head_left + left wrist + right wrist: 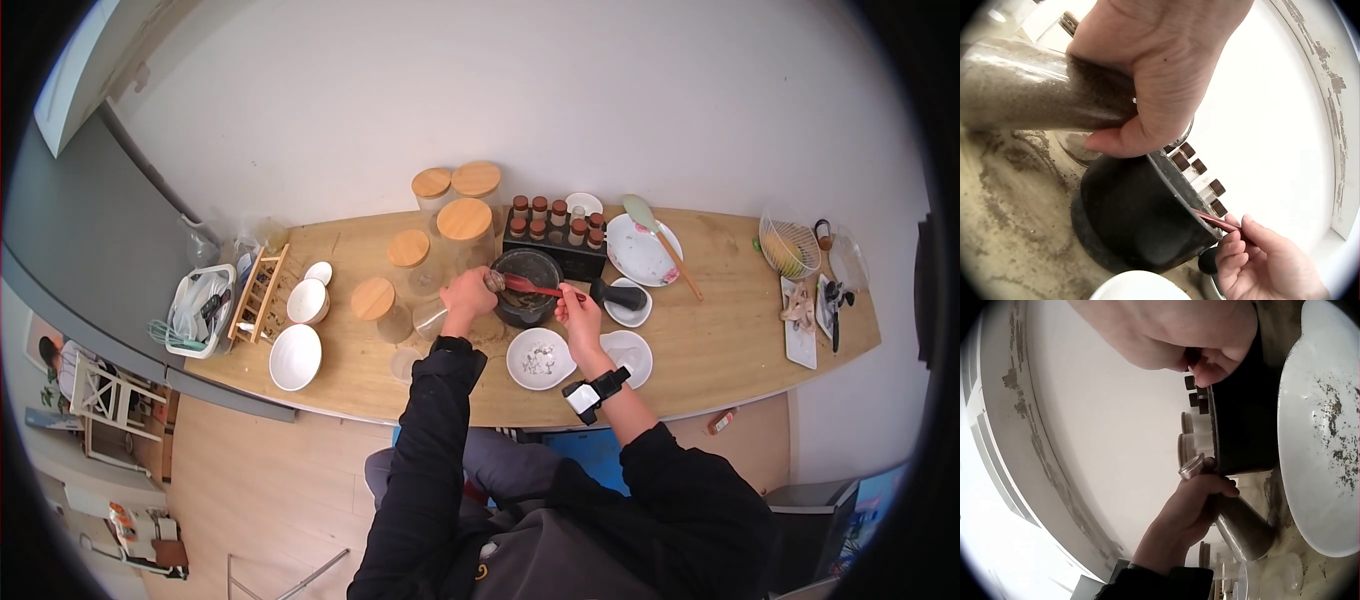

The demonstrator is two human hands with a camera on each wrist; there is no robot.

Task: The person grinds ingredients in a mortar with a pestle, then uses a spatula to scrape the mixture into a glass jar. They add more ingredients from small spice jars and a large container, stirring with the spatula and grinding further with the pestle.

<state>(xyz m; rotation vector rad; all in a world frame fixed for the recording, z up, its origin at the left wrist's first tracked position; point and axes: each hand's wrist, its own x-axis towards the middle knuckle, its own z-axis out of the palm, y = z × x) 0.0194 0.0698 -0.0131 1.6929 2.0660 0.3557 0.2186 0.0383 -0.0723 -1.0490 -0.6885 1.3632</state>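
Observation:
My left hand grips a glass bottle coated inside with grey-brown powder. The bottle is tilted, its open mouth close to the rim of the black mortar. With thumb and fingers, my right hand pinches the handle of a red spatula, which lies across the mortar and points toward the bottle mouth. A black pestle rests on a small white dish right of the mortar. In front of the mortar, a white bowl contains dark flakes.
Behind the mortar stands a black rack of brown-capped jars. Wooden-lidded canisters and a small clear cup are to the left. A flowered plate bears a long-handled spoon. Powder is scattered over the wooden table.

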